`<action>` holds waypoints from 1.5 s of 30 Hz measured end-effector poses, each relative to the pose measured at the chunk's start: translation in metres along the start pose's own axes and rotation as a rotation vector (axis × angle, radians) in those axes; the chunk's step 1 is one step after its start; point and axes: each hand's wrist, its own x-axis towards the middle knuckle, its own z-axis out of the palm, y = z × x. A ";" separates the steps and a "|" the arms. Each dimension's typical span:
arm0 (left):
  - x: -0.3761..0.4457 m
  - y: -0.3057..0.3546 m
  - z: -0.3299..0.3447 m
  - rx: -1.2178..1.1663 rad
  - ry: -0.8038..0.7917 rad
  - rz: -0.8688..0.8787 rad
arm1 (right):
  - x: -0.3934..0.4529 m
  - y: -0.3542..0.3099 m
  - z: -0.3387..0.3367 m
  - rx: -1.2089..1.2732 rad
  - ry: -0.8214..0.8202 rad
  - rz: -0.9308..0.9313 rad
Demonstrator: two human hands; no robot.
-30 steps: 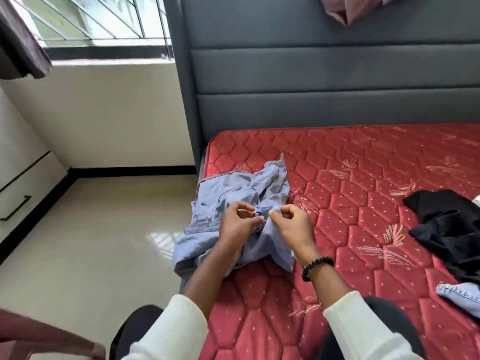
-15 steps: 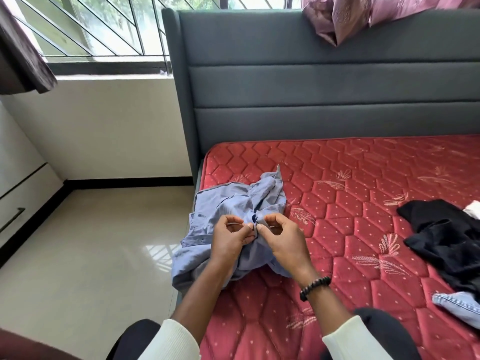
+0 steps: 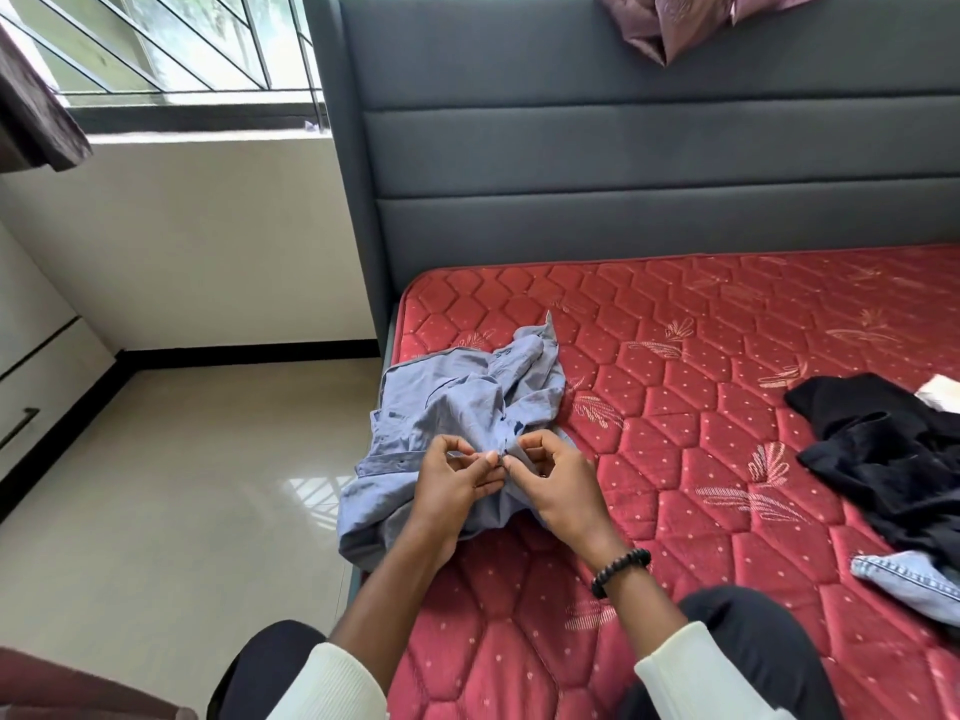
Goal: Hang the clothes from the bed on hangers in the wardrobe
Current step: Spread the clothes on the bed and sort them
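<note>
A crumpled light-blue shirt [image 3: 457, 402] lies at the left edge of the red quilted mattress [image 3: 675, 407]. My left hand [image 3: 452, 485] and my right hand [image 3: 558, 485] meet over its front, each pinching a fold of the blue fabric between thumb and fingertips. A black beaded bracelet circles my right wrist. A black garment [image 3: 883, 454] lies in a heap at the right of the bed, with a piece of pale denim [image 3: 909, 579] just below it. No hanger or wardrobe rail is visible.
A grey padded headboard [image 3: 623, 148] stands behind the mattress, with pink cloth [image 3: 675, 23] draped over its top. Glossy beige floor [image 3: 182, 485] spreads to the left. A white drawer front with a dark handle [image 3: 18, 426] is at far left. My knees are on the mattress.
My hands stay pinched together on the shirt's front, working the fabric in small motions. The camera has tilted slightly; the shirt has barely shifted.
</note>
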 end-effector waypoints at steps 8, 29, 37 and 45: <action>-0.007 -0.015 0.006 -0.028 0.082 -0.023 | -0.016 0.000 0.005 -0.204 0.054 -0.148; 0.002 0.010 -0.005 1.215 -0.305 0.580 | -0.013 0.011 -0.017 -0.378 0.076 -0.354; -0.013 -0.020 -0.007 1.063 -0.256 0.615 | -0.020 0.011 -0.002 -0.337 0.251 -0.243; -0.007 -0.022 -0.016 0.965 0.114 0.486 | -0.026 0.019 0.006 -0.207 0.050 -0.234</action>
